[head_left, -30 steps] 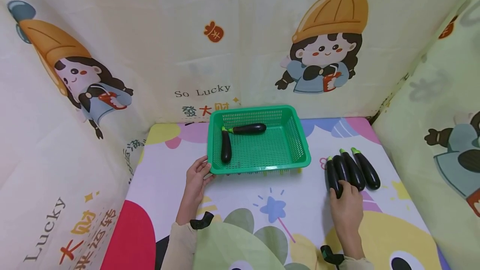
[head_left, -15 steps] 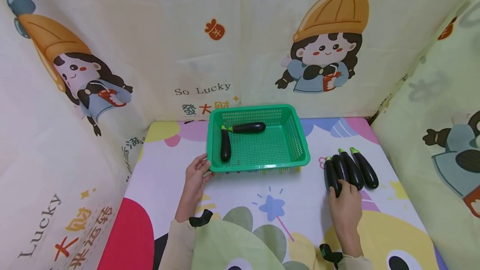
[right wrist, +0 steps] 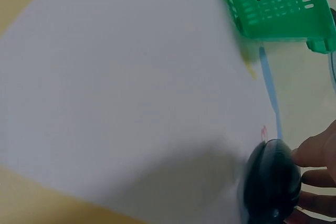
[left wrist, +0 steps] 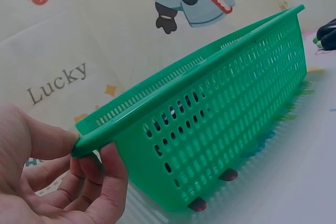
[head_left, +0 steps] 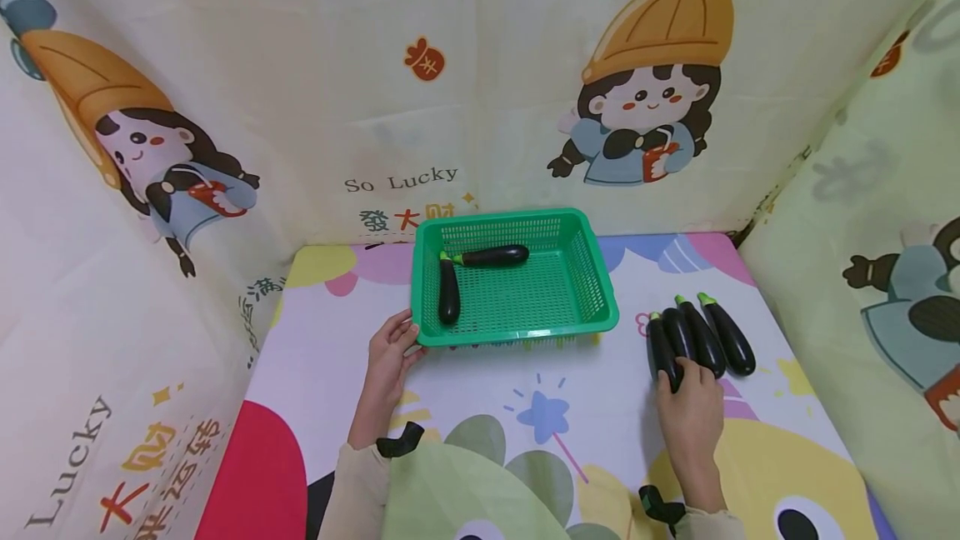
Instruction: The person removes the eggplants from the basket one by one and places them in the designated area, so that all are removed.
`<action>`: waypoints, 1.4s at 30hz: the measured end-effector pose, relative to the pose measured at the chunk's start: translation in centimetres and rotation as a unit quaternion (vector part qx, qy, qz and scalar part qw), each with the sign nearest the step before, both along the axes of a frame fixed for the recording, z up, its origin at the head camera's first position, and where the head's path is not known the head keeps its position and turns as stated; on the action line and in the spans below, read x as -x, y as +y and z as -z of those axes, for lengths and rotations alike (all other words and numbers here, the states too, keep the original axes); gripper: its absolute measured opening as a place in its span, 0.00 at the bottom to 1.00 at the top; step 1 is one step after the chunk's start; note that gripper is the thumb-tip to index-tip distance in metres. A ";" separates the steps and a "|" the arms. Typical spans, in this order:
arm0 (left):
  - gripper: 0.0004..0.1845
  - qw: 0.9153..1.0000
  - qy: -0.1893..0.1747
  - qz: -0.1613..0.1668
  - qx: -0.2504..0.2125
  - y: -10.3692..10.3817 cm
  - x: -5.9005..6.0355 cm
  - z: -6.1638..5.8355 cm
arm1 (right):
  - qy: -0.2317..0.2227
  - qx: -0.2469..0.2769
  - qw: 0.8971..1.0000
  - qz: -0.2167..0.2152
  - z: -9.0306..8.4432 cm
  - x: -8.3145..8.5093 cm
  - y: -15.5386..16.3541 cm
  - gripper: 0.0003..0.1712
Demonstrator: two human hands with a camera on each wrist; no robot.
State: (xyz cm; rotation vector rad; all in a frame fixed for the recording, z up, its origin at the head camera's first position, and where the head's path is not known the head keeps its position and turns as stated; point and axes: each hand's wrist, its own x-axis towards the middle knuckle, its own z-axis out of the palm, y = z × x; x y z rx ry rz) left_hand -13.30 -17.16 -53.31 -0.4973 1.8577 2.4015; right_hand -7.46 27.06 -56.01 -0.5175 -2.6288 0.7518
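Your left hand (head_left: 387, 354) grips the near-left corner of the green basket (head_left: 517, 337), fingers (left wrist: 107, 182) curled under the rim, unchanged over the last second. Inside the basket, two eggplants (head_left: 448, 290) lie at 10 o'clock, forming an L. Your right hand (head_left: 690, 407) has stayed on the leftmost eggplant (head_left: 662, 350) of four on the bench (head_left: 480, 382) at 3 o'clock; its fingers (right wrist: 315, 153) touch the near end, and a closed grip cannot be confirmed. No lift has begun.

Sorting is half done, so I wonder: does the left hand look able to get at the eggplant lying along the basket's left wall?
Probably yes: the left hand grips the basket corner, the eggplant lies just inside, nothing covering it.
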 end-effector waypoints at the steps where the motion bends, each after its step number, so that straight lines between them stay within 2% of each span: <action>1: 0.25 1.000 0.000 0.001 -0.001 0.0 0.0 0.0 | 0.001 0.001 1.000 0.000 -0.1 0.0 -0.1 0.22; 10: 0.24 1.000 0.000 0.004 -0.004 0.0 0.0 -0.2 | 0.015 0.005 1.000 0.001 -1.5 0.2 -0.8 0.23; 16: 0.24 1.000 0.003 0.001 -0.006 0.0 -0.1 0.0 | 0.007 0.023 1.000 -0.002 -2.6 0.2 -1.5 0.24; 21: 0.25 1.000 0.005 0.005 -0.002 0.0 0.0 0.0 | 0.018 0.064 0.998 -0.014 -4.1 0.3 -2.1 0.23; 25: 0.24 1.000 0.002 0.004 -0.001 -0.1 -0.1 0.0 | -0.008 0.110 0.994 -0.017 -5.5 0.5 -2.8 0.23; 28: 0.24 1.000 0.005 0.002 0.001 0.0 0.0 0.0 | -0.034 0.154 0.987 -0.025 -6.5 0.8 -3.2 0.24; 34: 0.24 1.000 0.005 0.001 0.001 0.0 0.0 0.0 | -0.057 0.243 0.967 -0.054 -8.3 1.5 -4.0 0.24; 42: 0.24 1.000 0.003 0.003 -0.001 -0.1 0.1 0.1 | -0.079 0.300 0.943 -0.121 -10.3 3.1 -5.8 0.27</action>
